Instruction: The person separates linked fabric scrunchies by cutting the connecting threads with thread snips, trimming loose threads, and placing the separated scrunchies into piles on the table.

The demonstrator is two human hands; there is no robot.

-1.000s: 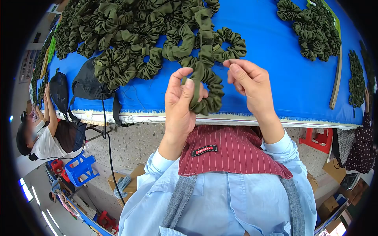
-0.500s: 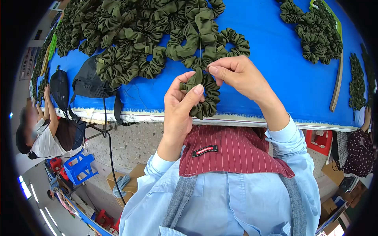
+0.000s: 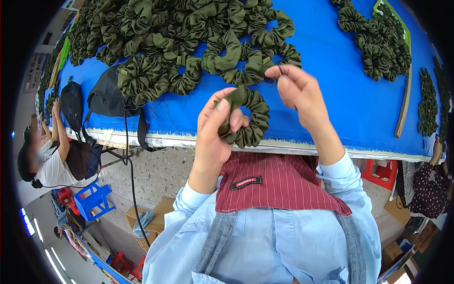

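Observation:
A dark green gathered fabric ring (image 3: 257, 118) is held near the table's front edge by my left hand (image 3: 215, 125), with thumb and fingers closed on its left side. To the right and slightly above, my right hand (image 3: 300, 92) is pinched, apart from the ring. A thin dark strand shows at its fingertips, too small to make out clearly. Beyond my hands a large heap of similar green rings (image 3: 161, 42) lies on the blue tabletop (image 3: 326, 94). The nearest rings of the heap lie just above my right fingertips.
A black mesh bag (image 3: 106, 97) with a cable lies at left on the table. More green rings (image 3: 383, 47) and a wooden strip (image 3: 404, 104) are at right. One person (image 3: 56, 161) works at far left, another (image 3: 428, 189) at far right. A blue stool (image 3: 94, 201) stands on the floor.
My right hand has moved right, away from the held ring. The ring in my left hand has turned and opened out. The rings hanging together above it now lie on the heap.

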